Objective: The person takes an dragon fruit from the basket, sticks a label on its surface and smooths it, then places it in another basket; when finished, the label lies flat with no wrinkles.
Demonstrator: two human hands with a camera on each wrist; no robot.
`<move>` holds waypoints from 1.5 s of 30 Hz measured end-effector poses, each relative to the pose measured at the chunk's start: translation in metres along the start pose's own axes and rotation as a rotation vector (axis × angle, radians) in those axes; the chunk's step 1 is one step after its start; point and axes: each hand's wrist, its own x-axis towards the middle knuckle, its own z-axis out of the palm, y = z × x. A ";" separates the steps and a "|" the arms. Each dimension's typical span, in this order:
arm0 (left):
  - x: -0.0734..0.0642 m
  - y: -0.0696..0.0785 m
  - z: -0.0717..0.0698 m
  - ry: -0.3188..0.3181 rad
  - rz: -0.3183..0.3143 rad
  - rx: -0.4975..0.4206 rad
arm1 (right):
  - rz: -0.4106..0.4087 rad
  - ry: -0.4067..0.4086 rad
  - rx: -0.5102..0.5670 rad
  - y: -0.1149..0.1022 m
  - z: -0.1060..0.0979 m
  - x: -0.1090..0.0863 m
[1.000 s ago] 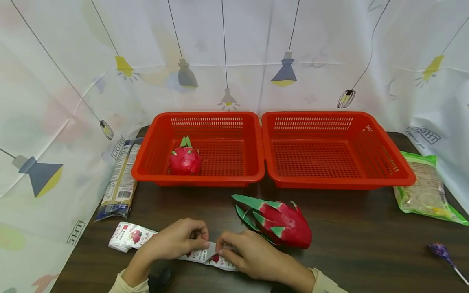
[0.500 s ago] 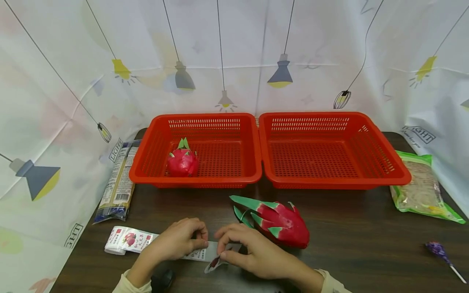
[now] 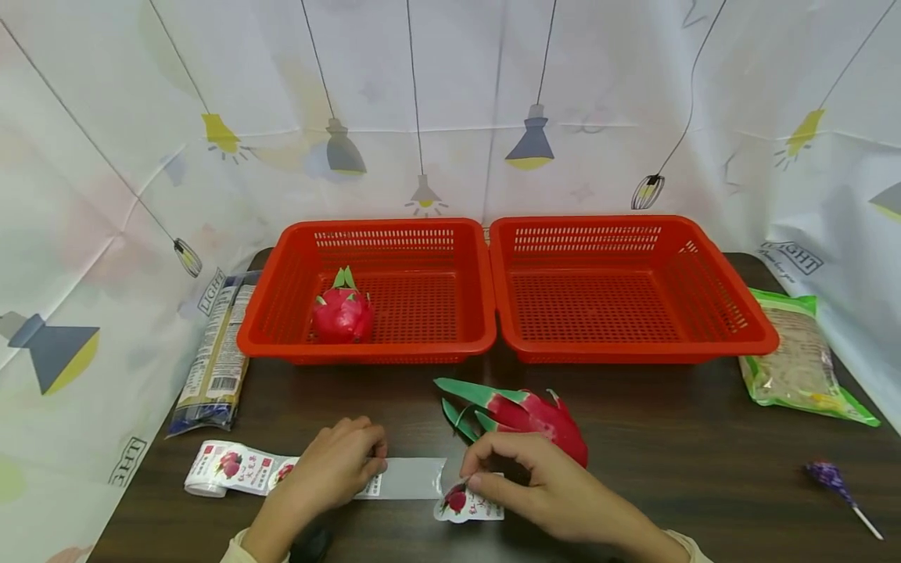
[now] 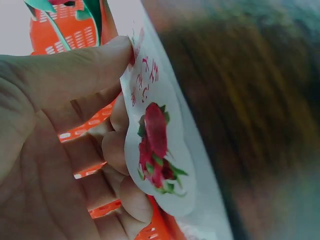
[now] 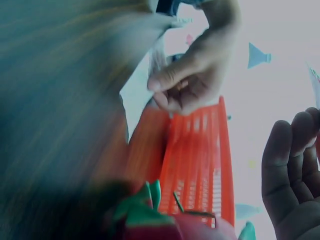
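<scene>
A label strip printed with dragon fruit pictures [image 3: 242, 467] lies at the front left of the table, its left end rolled up. My left hand [image 3: 334, 469] pinches this strip between thumb and fingers; the left wrist view shows the thumb on a printed label [image 4: 155, 145]. Bare backing [image 3: 408, 478] runs out to the right of that hand. My right hand [image 3: 538, 485] pinches a dragon fruit sticker [image 3: 464, 503] by its upper edge, just beyond the backing's end. Behind the right hand lies a large red dragon fruit [image 3: 556, 426] with green leaves, partly covered.
Two red baskets stand side by side at the back: the left basket [image 3: 366, 353] holds a smaller dragon fruit [image 3: 342, 314], beside the right basket [image 3: 640, 352]. A packaged bag [image 3: 218, 352] lies left, a green-edged bag [image 3: 798, 356] right. A purple lollipop [image 3: 834, 478] lies front right.
My right hand has moved right and peeled the sticker off the strip, leaving bare backing. My left hand has stayed on the strip. The head view has shifted slightly.
</scene>
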 end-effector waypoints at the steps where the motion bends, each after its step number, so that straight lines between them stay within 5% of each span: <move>1: 0.000 0.001 0.001 0.007 -0.009 0.006 | 0.009 0.010 -0.004 0.000 -0.002 -0.003; 6: -0.001 0.010 0.002 0.041 -0.030 0.053 | 0.064 0.054 -0.022 -0.002 -0.011 -0.014; 9: -0.001 0.020 0.000 0.091 0.020 0.116 | 0.061 0.090 -0.053 -0.002 -0.015 -0.018; 12: 0.002 0.035 -0.008 0.190 0.101 0.083 | 0.017 0.131 -0.087 -0.003 -0.018 -0.020; 17: 0.015 0.079 -0.032 0.316 0.299 -0.318 | -0.056 0.199 -0.090 -0.006 -0.021 -0.022; 19: 0.021 0.097 -0.040 0.342 0.397 -0.394 | -0.076 0.228 -0.079 -0.007 -0.022 -0.024; 22: 0.030 0.115 -0.045 0.409 0.522 -0.339 | -0.085 0.277 -0.086 -0.009 -0.024 -0.028; 26: 0.037 0.125 -0.044 0.472 0.582 -0.267 | -0.074 0.336 -0.122 -0.010 -0.024 -0.034; 30: 0.043 0.126 -0.040 0.476 0.557 -0.280 | -0.003 0.400 -0.153 -0.010 -0.027 -0.040; 36: 0.058 0.127 -0.027 0.406 0.393 -0.364 | 0.147 0.522 -0.283 -0.003 -0.031 -0.047; 41: 0.073 0.129 -0.005 0.342 0.256 -0.339 | 0.172 0.624 -0.472 0.013 -0.031 -0.045; 45: 0.082 0.129 0.012 0.360 0.223 -0.307 | 0.174 0.678 -0.558 0.029 -0.030 -0.042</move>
